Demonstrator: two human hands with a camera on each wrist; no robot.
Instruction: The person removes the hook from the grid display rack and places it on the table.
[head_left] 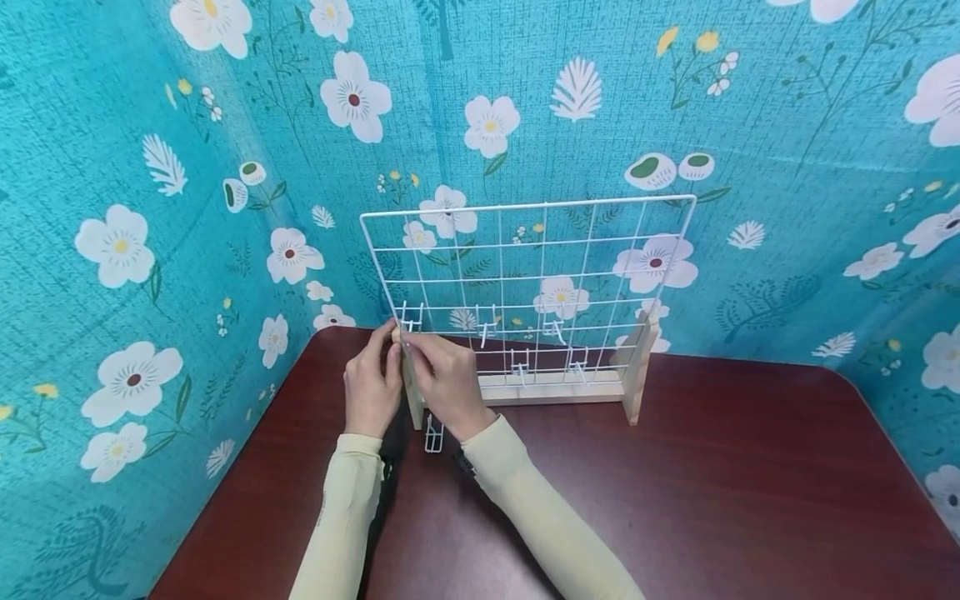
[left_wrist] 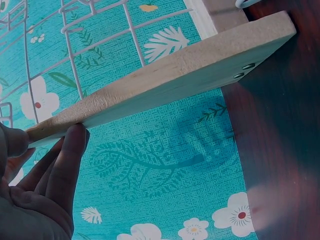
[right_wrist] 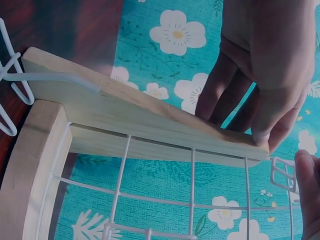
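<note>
No text, label, brand, number or sign legible in any view. Along the outer edge of the left sleeve (head_left: 339, 500), below and to the left of the wire grid (head_left: 544, 275) in the head view, just a faint, thin mark, too small to read or to tell for lettering.
</note>
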